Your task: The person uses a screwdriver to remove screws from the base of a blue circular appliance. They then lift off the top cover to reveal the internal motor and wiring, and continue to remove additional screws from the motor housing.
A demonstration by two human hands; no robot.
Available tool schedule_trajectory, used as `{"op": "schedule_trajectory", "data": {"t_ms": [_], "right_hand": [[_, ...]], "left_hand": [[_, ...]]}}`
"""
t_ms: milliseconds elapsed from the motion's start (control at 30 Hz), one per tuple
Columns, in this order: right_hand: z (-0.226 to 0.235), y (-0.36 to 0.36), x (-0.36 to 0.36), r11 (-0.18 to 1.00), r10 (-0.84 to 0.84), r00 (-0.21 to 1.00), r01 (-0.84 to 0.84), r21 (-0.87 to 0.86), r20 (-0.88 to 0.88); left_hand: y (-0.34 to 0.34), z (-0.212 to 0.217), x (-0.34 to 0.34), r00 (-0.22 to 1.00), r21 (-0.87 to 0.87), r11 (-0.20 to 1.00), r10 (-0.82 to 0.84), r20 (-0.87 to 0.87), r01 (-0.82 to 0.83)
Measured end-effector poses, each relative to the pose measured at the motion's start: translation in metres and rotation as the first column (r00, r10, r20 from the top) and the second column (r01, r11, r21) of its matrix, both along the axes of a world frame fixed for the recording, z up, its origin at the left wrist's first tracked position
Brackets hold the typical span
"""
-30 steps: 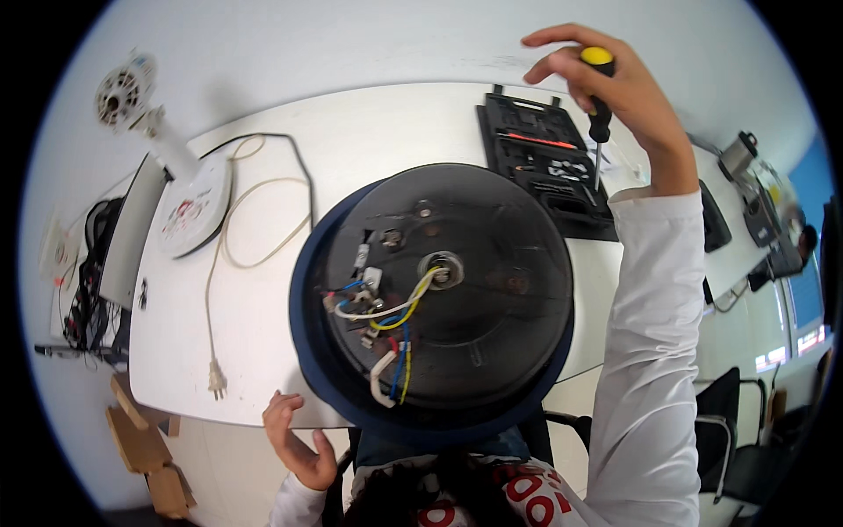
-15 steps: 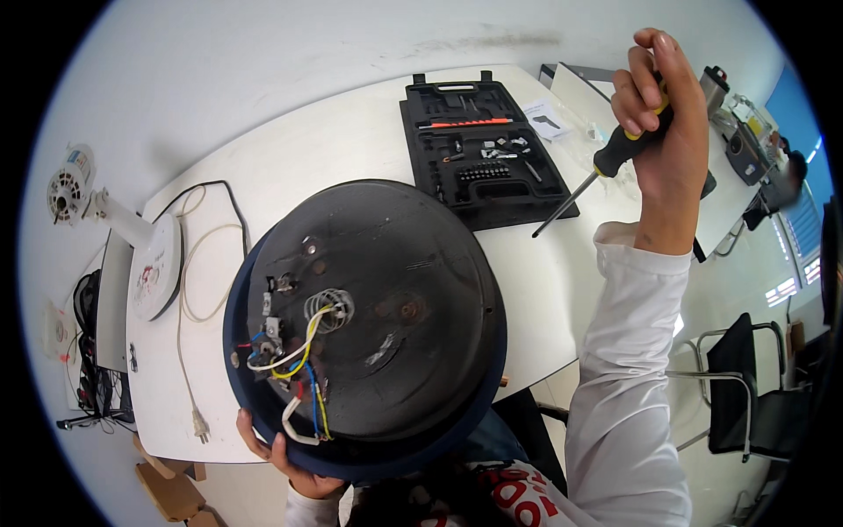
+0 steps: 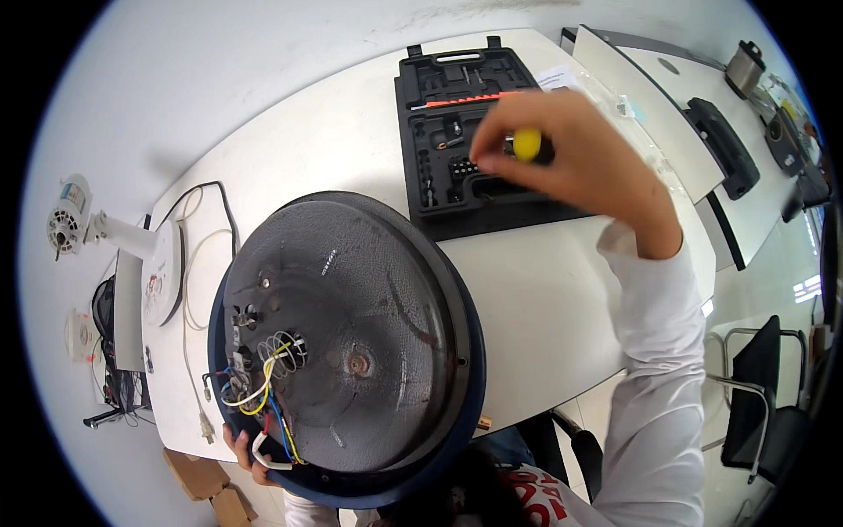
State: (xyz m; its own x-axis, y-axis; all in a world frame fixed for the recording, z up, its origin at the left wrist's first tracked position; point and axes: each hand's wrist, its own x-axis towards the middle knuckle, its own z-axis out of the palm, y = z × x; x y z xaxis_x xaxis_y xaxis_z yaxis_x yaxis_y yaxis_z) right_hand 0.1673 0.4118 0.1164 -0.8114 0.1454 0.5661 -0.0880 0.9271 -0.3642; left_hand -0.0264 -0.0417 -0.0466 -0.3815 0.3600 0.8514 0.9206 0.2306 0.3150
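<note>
My left hand (image 3: 241,452) is closed round the lower left rim of a round appliance body (image 3: 351,272), which has a dark metal dish inside a dark blue shell. Loose white, yellow, blue and red wires (image 3: 277,413) and a coil spring (image 3: 283,353) show at the dish's left side. Over the tool case (image 3: 439,215), my right hand (image 3: 580,158) is closed, slightly smeared by motion. The yellow end of a black-and-yellow screwdriver (image 3: 527,144) shows between its thumb and fingers; the shaft is hidden. Bits and sockets fill the case's slots near the fingertips.
A white fan (image 3: 149,237) without its blades stands on the left of the white table (image 3: 544,307), with a cord and plug (image 3: 206,426) beside it. An orange-edged strip lies across the case. On the right are a second table with a metal kettle-like vessel (image 3: 745,68) and a chair (image 3: 764,395).
My right hand has moved from the upper right, leftward and down to the tool case, the screwdriver turning with it. The appliance body has shifted slightly left and tilted under my left hand.
</note>
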Motion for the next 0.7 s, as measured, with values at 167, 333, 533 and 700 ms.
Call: {"op": "schedule_trajectory", "data": {"t_ms": [167,333,533,700], "right_hand": [[-0.051,-0.020,0.018,0.988,-0.139,0.988,0.133,0.080,0.073],[-0.083,-0.022,0.019,0.933,-0.213,0.969,0.165,0.321,0.121],[-0.096,-0.012,0.018,0.863,-0.281,0.950,0.187,0.470,0.137],[-0.103,-0.010,0.015,0.824,-0.306,0.948,0.219,0.522,0.086]], "left_hand": [[0.002,0.005,0.002,0.996,0.033,0.996,0.081,-0.028,-0.080],[-0.003,0.011,0.004,0.988,0.045,0.989,0.143,-0.057,-0.141],[0.000,0.015,0.002,0.984,0.048,0.986,0.162,-0.078,-0.159],[0.000,0.016,0.001,0.981,0.049,0.984,0.172,-0.091,-0.169]]}}
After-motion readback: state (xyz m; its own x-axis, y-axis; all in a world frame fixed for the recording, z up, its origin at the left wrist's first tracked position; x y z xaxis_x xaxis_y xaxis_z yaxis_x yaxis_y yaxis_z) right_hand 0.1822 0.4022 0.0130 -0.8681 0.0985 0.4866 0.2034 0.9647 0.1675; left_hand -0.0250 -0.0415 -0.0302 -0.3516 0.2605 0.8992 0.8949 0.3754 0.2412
